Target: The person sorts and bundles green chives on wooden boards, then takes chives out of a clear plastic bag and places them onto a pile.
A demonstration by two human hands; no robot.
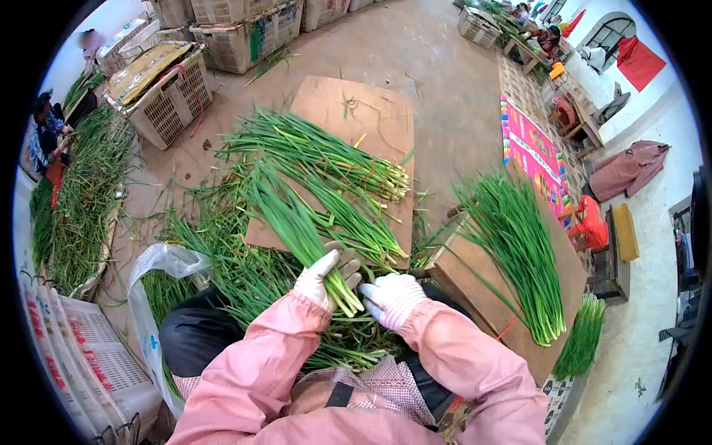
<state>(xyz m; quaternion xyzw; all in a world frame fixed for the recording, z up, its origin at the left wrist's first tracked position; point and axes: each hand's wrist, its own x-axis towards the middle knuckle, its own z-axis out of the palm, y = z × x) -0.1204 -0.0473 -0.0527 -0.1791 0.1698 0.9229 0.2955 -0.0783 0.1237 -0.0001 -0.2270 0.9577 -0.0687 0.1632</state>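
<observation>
From my place far away, I look through the head camera on two gloved hands which come out of pink sleeves (263,356). The left hand (330,276) has its thumb laid across a bunch of green stalks (291,219), with the other fingers curled at the other side, so the grip is around the lower part. This bunch is in the air over the near edge of a brown board (322,93); its leaves point away from the body and its pale ends point down toward the lap.

The right hand (393,298) is just beside these pale ends. Its fingers are bent toward them, but I cannot tell if they pinch something or only touch.

On the board I see an upper pile (319,148) of the same stalks, with pale ends to the right, and nearer to the hands a smaller pile (360,222). A loose green heap (237,259) spreads to the left of the board and below the hands. At its left side stands a clear plastic bag (144,285). To the right, a second board (475,278) bears a long row of stalks (523,259), and one more bundle (582,337) is beyond its right edge.
</observation>
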